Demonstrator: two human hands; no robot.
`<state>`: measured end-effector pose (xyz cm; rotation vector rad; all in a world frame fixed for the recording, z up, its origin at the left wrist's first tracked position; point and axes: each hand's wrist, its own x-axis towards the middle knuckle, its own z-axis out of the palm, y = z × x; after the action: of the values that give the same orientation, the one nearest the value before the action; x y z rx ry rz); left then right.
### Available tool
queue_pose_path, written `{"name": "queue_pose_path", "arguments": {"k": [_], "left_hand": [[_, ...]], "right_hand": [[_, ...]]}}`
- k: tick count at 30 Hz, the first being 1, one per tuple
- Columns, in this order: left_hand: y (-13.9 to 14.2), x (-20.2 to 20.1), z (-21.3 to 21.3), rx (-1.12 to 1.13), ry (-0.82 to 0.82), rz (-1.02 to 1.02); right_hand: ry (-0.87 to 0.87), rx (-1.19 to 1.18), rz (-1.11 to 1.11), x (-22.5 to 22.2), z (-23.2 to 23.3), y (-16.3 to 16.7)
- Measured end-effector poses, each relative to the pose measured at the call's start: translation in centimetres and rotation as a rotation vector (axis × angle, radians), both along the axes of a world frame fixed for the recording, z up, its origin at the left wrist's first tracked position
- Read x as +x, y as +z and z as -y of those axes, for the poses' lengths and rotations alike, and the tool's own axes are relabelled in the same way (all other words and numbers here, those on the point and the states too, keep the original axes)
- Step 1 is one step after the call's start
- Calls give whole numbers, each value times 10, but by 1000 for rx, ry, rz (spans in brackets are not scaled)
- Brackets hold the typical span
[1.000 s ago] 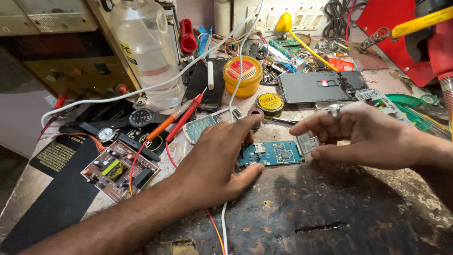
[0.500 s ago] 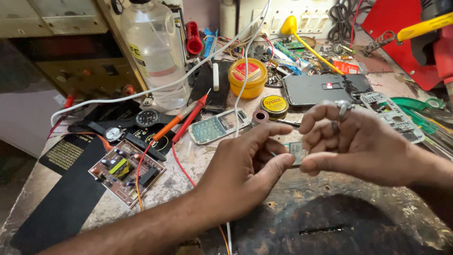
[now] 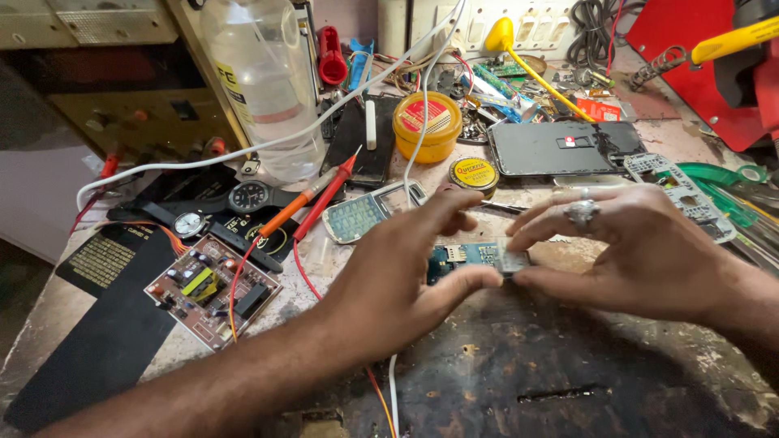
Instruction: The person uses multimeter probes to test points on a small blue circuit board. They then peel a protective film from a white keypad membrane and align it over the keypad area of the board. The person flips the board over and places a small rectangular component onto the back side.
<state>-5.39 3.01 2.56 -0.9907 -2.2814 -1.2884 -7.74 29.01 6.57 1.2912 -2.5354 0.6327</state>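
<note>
Left hand (image 3: 398, 280) and right hand (image 3: 641, 247) meet over the small blue circuit board (image 3: 466, 258), held just above the dark worktop (image 3: 568, 357); each grip closed to a thumb-and-finger pinch on its edges, apparently to steady it; brown circuit board (image 3: 213, 288) lies well apart

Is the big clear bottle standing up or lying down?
Standing up. The clear bottle sits upright on its base at the back of the bench, its sides rising straight past the picture's top edge, so its cap cannot be seen.
</note>
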Motion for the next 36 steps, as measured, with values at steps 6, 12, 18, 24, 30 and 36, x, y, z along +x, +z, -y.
{"name": "queue_pose_path", "arguments": {"k": [6,12,18,24,30,36], "left_hand": [[-8,1,1,-215,57,-134],[-8,1,0,-196,5,-58],[-6,2,4,-209,-12,-42],[-10,0,6,-195,-47,-103],[-12,-1,7,-194,-51,-146],[-11,0,7,-195,-50,-127]], "right_hand": [[18,70,47,-16,-11,-11],[35,68,84,-10,-5,-18],[49,27,51,-7,0,-13],[35,1,-20,-1,6,-13],[46,-8,-66,3,13,-9],[11,0,-72,5,17,-8]]}}
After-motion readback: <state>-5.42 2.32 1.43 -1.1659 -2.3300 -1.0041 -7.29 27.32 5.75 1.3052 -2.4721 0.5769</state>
